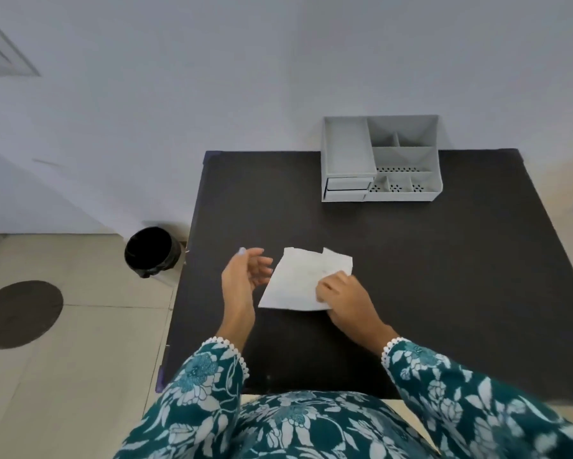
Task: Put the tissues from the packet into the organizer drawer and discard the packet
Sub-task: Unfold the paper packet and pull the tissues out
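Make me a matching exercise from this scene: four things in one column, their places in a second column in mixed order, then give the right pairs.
Things
1. organizer
2. bin
3. tissue packet
4. left hand

Places
A. on the floor, left of the table
B. under the right hand, near the middle of the table
C. far edge of the table, by the wall
D. open, just left of the packet

Pairs: 1-C, 2-A, 3-B, 4-D
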